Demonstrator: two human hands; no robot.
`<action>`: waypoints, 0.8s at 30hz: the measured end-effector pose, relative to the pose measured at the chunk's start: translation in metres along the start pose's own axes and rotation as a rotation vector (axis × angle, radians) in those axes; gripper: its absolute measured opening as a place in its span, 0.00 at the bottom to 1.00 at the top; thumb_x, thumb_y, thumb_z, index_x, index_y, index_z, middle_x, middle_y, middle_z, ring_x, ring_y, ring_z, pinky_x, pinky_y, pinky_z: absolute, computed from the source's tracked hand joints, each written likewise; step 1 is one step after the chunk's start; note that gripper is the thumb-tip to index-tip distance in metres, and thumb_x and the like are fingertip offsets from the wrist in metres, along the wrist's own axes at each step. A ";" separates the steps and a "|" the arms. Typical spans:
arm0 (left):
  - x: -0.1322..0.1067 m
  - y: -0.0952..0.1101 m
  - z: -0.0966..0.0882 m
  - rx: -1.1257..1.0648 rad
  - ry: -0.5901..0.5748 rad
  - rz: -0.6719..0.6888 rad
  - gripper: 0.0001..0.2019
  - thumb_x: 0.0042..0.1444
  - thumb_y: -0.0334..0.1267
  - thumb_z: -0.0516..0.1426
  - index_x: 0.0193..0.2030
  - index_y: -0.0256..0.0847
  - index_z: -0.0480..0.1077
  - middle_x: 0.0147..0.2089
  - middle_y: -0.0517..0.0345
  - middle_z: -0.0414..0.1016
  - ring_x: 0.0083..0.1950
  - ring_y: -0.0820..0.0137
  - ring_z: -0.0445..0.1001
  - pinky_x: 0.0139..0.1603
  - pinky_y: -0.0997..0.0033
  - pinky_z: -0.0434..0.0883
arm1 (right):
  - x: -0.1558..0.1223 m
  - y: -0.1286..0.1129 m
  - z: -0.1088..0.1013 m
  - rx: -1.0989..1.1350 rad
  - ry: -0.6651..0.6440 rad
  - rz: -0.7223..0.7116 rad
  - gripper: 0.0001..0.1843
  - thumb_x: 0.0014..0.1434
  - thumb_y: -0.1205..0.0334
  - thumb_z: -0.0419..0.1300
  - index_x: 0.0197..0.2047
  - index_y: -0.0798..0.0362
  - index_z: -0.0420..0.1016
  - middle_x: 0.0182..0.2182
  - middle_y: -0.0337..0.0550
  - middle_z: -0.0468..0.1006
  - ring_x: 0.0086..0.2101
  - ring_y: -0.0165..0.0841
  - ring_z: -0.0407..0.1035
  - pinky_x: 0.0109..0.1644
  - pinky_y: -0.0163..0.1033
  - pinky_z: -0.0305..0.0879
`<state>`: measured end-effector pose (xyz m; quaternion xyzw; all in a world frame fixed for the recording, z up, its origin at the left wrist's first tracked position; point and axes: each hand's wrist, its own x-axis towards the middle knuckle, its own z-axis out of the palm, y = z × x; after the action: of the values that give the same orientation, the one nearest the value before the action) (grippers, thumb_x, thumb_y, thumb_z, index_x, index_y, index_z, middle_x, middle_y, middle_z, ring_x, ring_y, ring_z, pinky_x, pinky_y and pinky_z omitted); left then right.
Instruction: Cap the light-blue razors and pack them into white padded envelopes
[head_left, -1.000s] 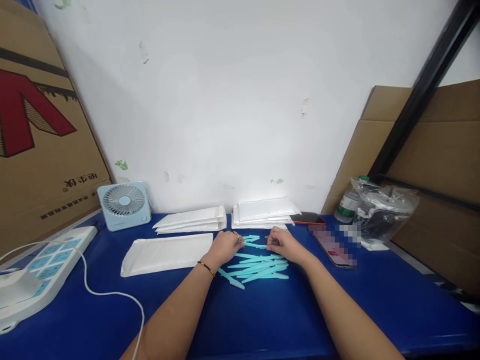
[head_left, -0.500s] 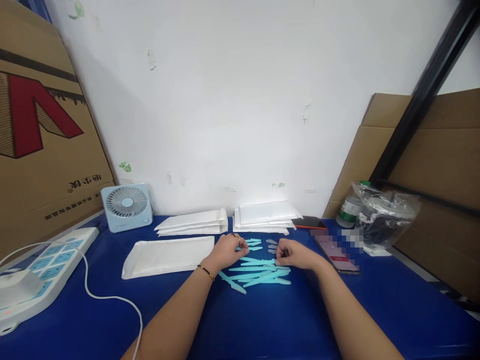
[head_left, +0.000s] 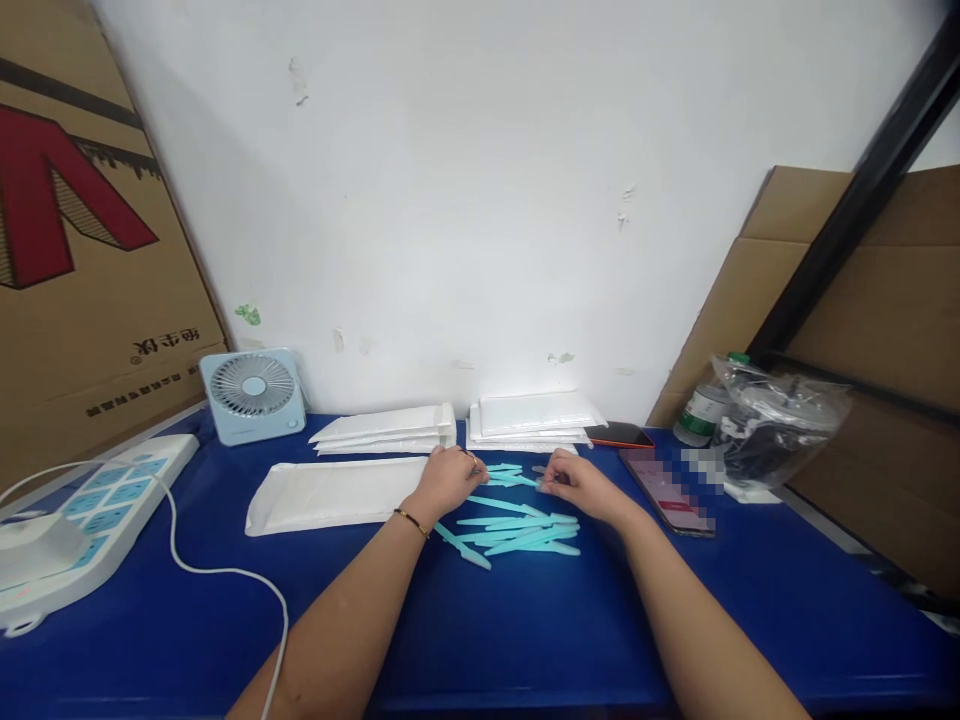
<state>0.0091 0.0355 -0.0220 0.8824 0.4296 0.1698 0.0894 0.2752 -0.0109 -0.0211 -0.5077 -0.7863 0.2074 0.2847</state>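
Against a white wall (head_left: 465, 200), a blue table (head_left: 525, 640) is strewn with turquoise sticks (head_left: 534, 539), too overlapped to be counted; most are laid lengthwise left to right. Behind that pile, one stick (head_left: 522, 481) is pinched at its right end by the right hand (head_left: 577, 487); the left hand's (head_left: 448, 483) grip cannot be made out. One fan (head_left: 255, 392) and two phones (head_left: 666, 492) are set apart.

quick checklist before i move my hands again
1. Left hand grip: cannot tell, fingertips hidden.
2. Right hand grip: cannot tell, fingertips too small to read.
3. Lower teal sticks lined up: not ok, they lie crisscrossed.
4. Phone apart from the sticks: ok.
5. White cable clear of the left forearm: not ok, they overlap in this view.
6. Front white envelope lying flat: ok.
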 end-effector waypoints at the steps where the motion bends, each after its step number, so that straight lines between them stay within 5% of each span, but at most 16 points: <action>1: 0.000 -0.004 -0.002 -0.003 0.000 -0.037 0.11 0.58 0.44 0.52 0.33 0.48 0.75 0.38 0.62 0.78 0.45 0.65 0.70 0.48 0.63 0.58 | -0.001 0.002 -0.003 -0.016 0.030 0.014 0.08 0.53 0.58 0.60 0.27 0.53 0.71 0.31 0.39 0.67 0.29 0.30 0.63 0.33 0.35 0.60; 4: -0.003 -0.009 -0.008 -0.028 0.032 -0.091 0.11 0.56 0.48 0.54 0.38 0.49 0.74 0.40 0.61 0.77 0.46 0.64 0.69 0.48 0.63 0.59 | -0.002 0.007 -0.009 -0.061 0.117 0.063 0.07 0.52 0.58 0.61 0.29 0.53 0.72 0.30 0.39 0.68 0.28 0.30 0.62 0.33 0.36 0.60; 7: -0.005 -0.001 -0.010 -0.061 0.053 0.016 0.14 0.50 0.49 0.59 0.42 0.49 0.72 0.44 0.60 0.74 0.48 0.63 0.68 0.48 0.65 0.60 | -0.002 0.007 -0.009 -0.096 0.134 0.074 0.06 0.53 0.59 0.59 0.29 0.52 0.73 0.30 0.39 0.68 0.28 0.30 0.62 0.33 0.36 0.60; 11: -0.007 0.013 -0.004 -0.062 -0.103 0.145 0.09 0.49 0.47 0.60 0.35 0.47 0.74 0.38 0.61 0.74 0.45 0.66 0.70 0.46 0.68 0.61 | -0.003 0.001 -0.005 -0.074 0.080 0.062 0.10 0.55 0.56 0.57 0.29 0.53 0.74 0.31 0.41 0.70 0.29 0.31 0.64 0.34 0.37 0.61; 18: -0.004 0.013 0.003 -0.066 -0.085 0.056 0.08 0.54 0.43 0.57 0.30 0.42 0.73 0.31 0.61 0.76 0.34 0.70 0.72 0.37 0.72 0.62 | -0.004 -0.013 0.007 0.054 -0.157 0.073 0.17 0.53 0.49 0.60 0.37 0.53 0.77 0.28 0.41 0.76 0.28 0.32 0.66 0.32 0.35 0.61; 24: -0.001 0.003 -0.005 -0.048 -0.001 0.024 0.08 0.53 0.43 0.57 0.30 0.43 0.72 0.31 0.62 0.76 0.36 0.69 0.72 0.39 0.71 0.62 | -0.003 -0.001 0.001 0.028 -0.052 0.091 0.15 0.55 0.51 0.57 0.32 0.54 0.77 0.26 0.40 0.75 0.27 0.31 0.65 0.31 0.34 0.59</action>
<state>0.0089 0.0328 -0.0167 0.8852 0.4146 0.1809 0.1088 0.2750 -0.0142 -0.0221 -0.5334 -0.7665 0.2440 0.2615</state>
